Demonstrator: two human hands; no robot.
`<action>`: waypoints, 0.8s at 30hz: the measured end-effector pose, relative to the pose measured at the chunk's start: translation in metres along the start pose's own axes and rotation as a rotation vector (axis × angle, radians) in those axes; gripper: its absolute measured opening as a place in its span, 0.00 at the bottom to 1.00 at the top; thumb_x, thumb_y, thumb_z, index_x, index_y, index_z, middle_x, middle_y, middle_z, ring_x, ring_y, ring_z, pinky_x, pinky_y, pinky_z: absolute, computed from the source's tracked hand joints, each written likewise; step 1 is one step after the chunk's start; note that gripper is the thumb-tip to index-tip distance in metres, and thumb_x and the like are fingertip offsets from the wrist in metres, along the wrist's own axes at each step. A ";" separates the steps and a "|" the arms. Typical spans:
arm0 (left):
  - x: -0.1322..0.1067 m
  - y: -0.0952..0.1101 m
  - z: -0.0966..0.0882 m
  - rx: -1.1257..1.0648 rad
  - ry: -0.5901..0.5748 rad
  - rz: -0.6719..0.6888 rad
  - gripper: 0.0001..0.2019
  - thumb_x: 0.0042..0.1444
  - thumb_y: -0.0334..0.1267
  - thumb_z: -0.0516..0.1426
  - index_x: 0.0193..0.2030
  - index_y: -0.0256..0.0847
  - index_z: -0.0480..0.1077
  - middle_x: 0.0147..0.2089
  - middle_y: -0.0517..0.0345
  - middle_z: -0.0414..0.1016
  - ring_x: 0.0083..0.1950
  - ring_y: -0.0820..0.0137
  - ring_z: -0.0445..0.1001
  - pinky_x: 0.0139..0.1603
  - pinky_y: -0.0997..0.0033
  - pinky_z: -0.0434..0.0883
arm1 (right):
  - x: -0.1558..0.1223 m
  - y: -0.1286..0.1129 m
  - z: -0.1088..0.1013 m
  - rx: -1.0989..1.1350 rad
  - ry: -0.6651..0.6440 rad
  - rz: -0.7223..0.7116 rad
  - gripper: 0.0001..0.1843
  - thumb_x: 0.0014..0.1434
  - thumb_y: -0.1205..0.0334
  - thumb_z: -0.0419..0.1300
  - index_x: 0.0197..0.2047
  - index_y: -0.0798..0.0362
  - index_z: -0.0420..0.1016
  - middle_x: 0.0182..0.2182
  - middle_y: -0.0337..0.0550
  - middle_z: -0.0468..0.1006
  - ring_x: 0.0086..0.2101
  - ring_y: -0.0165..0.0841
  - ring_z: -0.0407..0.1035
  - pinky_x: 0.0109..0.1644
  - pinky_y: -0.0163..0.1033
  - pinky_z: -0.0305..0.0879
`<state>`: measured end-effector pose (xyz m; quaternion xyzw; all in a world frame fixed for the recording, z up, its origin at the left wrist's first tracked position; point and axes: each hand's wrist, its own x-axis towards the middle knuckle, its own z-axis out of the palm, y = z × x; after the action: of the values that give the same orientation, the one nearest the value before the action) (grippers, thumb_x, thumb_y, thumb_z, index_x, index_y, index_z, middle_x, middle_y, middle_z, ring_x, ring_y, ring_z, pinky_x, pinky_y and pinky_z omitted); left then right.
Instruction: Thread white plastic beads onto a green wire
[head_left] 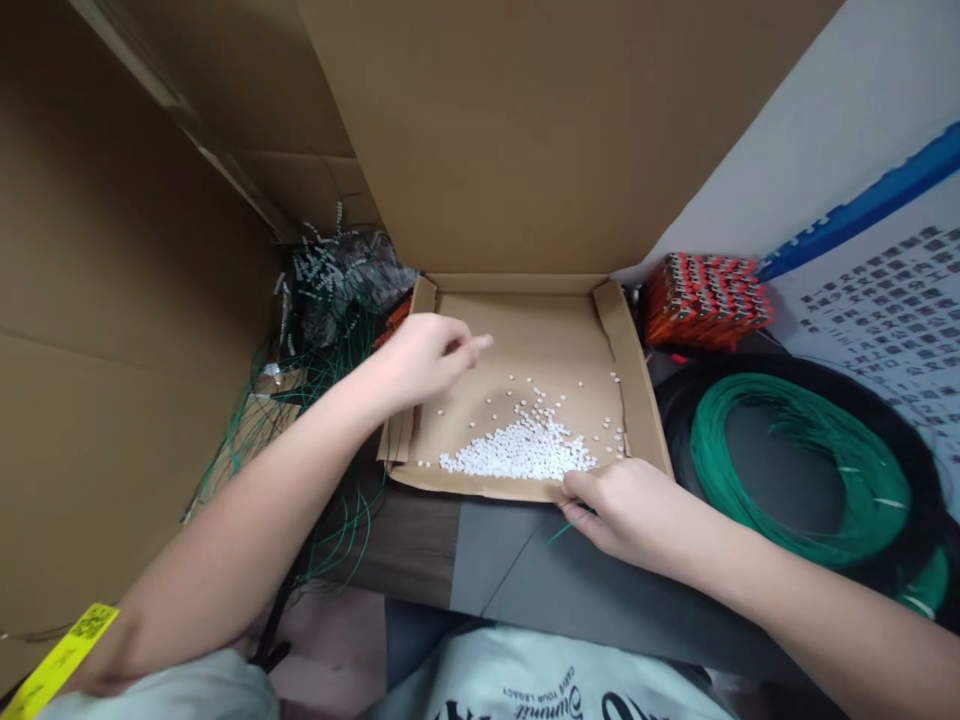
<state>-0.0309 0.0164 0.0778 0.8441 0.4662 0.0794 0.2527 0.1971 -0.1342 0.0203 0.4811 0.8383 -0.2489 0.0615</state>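
Note:
A heap of small white beads [521, 448] lies along the near side of a shallow cardboard box [480, 488], with a few loose ones scattered behind it. My left hand [431, 358] is above the box's left part, thumb and fingertips pinched together; whatever they hold, if anything, is too small to make out. At the near right corner of the box, my right hand [619, 510] is closed in a pinch on a thin green wire [564, 530], whose end sticks out below the fingers.
Tangled green wires [349, 340], some strung with white beads, fill the left side. On the right lie a coil of green wire [709, 440] and a stack of orange-red pieces [705, 305]. The tall cardboard flap [570, 130] rises behind the box; a cardboard wall [112, 300] stands left.

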 end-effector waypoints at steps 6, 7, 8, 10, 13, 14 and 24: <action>-0.063 -0.055 -0.035 0.126 0.243 -0.372 0.21 0.62 0.50 0.49 0.31 0.37 0.75 0.19 0.61 0.65 0.23 0.72 0.63 0.26 0.72 0.58 | -0.006 -0.001 0.003 -0.027 0.075 -0.006 0.11 0.62 0.60 0.55 0.34 0.53 0.76 0.24 0.44 0.78 0.26 0.40 0.75 0.28 0.37 0.47; -0.074 -0.065 -0.031 0.144 0.217 -0.370 0.18 0.60 0.49 0.51 0.34 0.37 0.75 0.22 0.60 0.68 0.25 0.71 0.65 0.26 0.72 0.59 | -0.006 -0.001 0.004 -0.024 0.087 -0.016 0.11 0.63 0.61 0.54 0.33 0.53 0.76 0.23 0.43 0.78 0.25 0.39 0.75 0.27 0.37 0.48; -0.083 -0.074 -0.025 0.141 0.187 -0.355 0.16 0.59 0.47 0.53 0.37 0.37 0.75 0.26 0.58 0.72 0.27 0.70 0.67 0.28 0.72 0.62 | -0.005 -0.001 0.004 -0.026 0.096 -0.027 0.12 0.63 0.61 0.54 0.32 0.53 0.76 0.23 0.42 0.78 0.25 0.38 0.75 0.27 0.37 0.49; -0.095 -0.086 -0.011 0.148 0.143 -0.316 0.15 0.59 0.46 0.54 0.42 0.39 0.76 0.33 0.55 0.77 0.32 0.67 0.71 0.34 0.70 0.66 | -0.003 -0.002 0.006 -0.052 0.106 -0.045 0.14 0.64 0.62 0.52 0.30 0.53 0.75 0.22 0.43 0.77 0.24 0.38 0.74 0.27 0.37 0.50; -0.097 -0.095 0.008 0.185 0.117 -0.242 0.16 0.60 0.46 0.53 0.46 0.40 0.75 0.45 0.51 0.79 0.46 0.61 0.72 0.49 0.64 0.65 | 0.000 -0.004 0.005 -0.095 0.100 -0.048 0.15 0.64 0.62 0.51 0.30 0.54 0.75 0.22 0.44 0.77 0.23 0.38 0.74 0.26 0.37 0.52; -0.094 -0.096 0.012 0.197 0.106 -0.221 0.15 0.61 0.46 0.52 0.46 0.40 0.75 0.46 0.51 0.79 0.48 0.60 0.72 0.52 0.62 0.64 | 0.000 -0.005 0.003 -0.098 0.096 -0.041 0.14 0.64 0.62 0.52 0.31 0.54 0.76 0.23 0.44 0.78 0.24 0.38 0.75 0.26 0.37 0.54; -0.075 -0.104 0.017 0.199 0.144 -0.200 0.14 0.57 0.45 0.49 0.30 0.41 0.71 0.33 0.47 0.77 0.37 0.55 0.72 0.44 0.57 0.66 | -0.067 -0.005 -0.034 0.276 0.182 0.251 0.13 0.63 0.54 0.54 0.39 0.49 0.78 0.22 0.39 0.77 0.16 0.26 0.64 0.20 0.33 0.58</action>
<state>-0.1439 -0.0066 0.0183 0.8065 0.5704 0.0675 0.1406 0.2328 -0.1719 0.0741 0.6061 0.7319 -0.3072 -0.0504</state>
